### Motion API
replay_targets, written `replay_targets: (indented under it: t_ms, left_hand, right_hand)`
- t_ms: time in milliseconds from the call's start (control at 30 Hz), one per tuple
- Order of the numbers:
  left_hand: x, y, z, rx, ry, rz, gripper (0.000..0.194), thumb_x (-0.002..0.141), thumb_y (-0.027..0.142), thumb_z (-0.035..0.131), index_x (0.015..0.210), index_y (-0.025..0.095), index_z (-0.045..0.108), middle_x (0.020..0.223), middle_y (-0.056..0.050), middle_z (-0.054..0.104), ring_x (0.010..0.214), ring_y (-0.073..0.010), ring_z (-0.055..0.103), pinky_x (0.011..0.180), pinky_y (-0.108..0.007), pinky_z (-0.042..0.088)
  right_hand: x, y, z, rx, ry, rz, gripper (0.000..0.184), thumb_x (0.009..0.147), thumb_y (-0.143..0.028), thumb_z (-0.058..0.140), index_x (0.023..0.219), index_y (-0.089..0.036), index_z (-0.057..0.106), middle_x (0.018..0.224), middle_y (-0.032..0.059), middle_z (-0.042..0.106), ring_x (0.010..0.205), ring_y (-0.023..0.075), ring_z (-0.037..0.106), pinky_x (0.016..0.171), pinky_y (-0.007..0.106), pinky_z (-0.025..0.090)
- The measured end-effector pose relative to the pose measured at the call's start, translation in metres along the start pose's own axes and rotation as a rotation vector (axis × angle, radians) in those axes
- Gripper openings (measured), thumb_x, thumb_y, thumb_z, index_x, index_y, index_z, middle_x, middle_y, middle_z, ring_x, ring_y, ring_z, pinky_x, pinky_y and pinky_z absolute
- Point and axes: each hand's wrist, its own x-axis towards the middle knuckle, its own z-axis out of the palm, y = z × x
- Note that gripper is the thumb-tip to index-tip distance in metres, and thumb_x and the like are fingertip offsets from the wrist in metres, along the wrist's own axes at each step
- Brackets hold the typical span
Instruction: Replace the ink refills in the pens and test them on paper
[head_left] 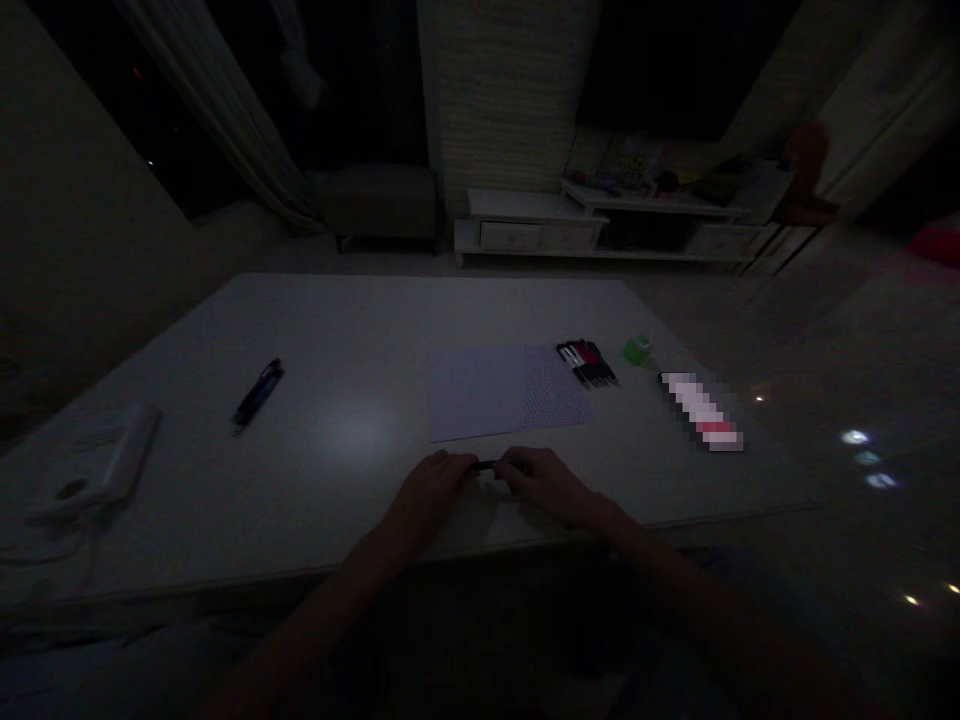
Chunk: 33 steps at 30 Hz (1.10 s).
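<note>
Holding a thin dark stick [486,465] between them, two hands meet just below the middle of the frame. The left hand [435,492] has its fingers closed on the left end of the stick. The right hand [546,486] has its fingers closed on the right end. Only a short bit of the stick shows in the gap, so I cannot tell just what it is. It lies nearly flat from side to side, over the near edge of the white bench [352,320].

Just above the hands, in the middle of the frame, is a sheet of paper [474,392]. Its right part has rows of small marks, too small to read. A row of pens [589,364] lies at the top right corner of the paper. Right of the pens is a small green pot [637,349]. Farther right, near the bench edge, lies a long flat thing [701,410] with its top blurred into squares.

On the left of the frame, a dark blue thing [259,393] lies at a slant. At the far left is a white box [105,462] with a dark round spot. The room is dim. At the top are a stool [380,203] and a white cabinet [536,235].
</note>
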Motion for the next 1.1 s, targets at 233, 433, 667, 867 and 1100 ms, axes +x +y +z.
replay_targets:
  t_ms: [233,433,667,867,1100]
  left_hand:
    - [0.0004,0.0002,-0.0019,-0.039,-0.002,0.005,0.018,0.091,0.023,0.041,0.102,0.017,0.053,0.087,-0.004,0.061,0.079,-0.0158,0.055,0.073,-0.03,0.046]
    - [-0.0002,0.0001,-0.0004,-0.039,0.011,0.032,0.02,0.091,0.024,0.04,0.104,0.017,0.052,0.086,-0.005,0.061,0.081,-0.016,0.056,0.072,-0.029,0.046]
    - [-0.0007,-0.0009,-0.0002,-0.05,0.034,0.037,0.019,0.091,0.025,0.041,0.104,0.017,0.052,0.088,-0.005,0.062,0.08,-0.0158,0.056,0.074,-0.03,0.046]
    - [0.0005,0.0022,-0.0008,-0.026,0.024,0.052,0.02,0.091,0.026,0.04,0.103,0.016,0.052,0.086,-0.005,0.062,0.079,-0.0165,0.056,0.073,-0.03,0.046]
    - [0.0006,0.0043,-0.0019,-0.027,0.022,0.08,0.019,0.091,0.024,0.039,0.102,0.015,0.053,0.086,-0.005,0.063,0.079,-0.0168,0.056,0.071,-0.03,0.047]
  right_hand:
    - [0.0003,-0.001,0.0009,0.086,0.0,0.056,0.047,0.086,-0.05,0.036,0.057,-0.016,0.05,0.05,-0.0023,0.047,0.049,0.0096,0.044,0.051,0.021,0.033]
    - [-0.0003,-0.0006,0.0037,0.12,0.008,0.046,0.046,0.087,-0.049,0.034,0.058,-0.017,0.048,0.05,-0.0031,0.045,0.049,0.0094,0.042,0.051,0.021,0.033]
    - [-0.0029,-0.0025,0.0054,0.104,-0.013,0.028,0.042,0.087,-0.046,0.036,0.061,-0.016,0.048,0.053,-0.003,0.045,0.051,0.0092,0.041,0.05,0.021,0.031]
    - [-0.0027,-0.0026,0.0016,0.085,0.01,0.012,0.037,0.087,-0.043,0.038,0.064,-0.016,0.048,0.055,-0.0034,0.045,0.053,0.0091,0.041,0.052,0.021,0.031]
    - [-0.0016,-0.001,-0.0005,0.043,-0.052,0.024,0.041,0.087,-0.046,0.035,0.064,-0.016,0.049,0.056,-0.0024,0.046,0.054,0.0097,0.042,0.052,0.022,0.031]
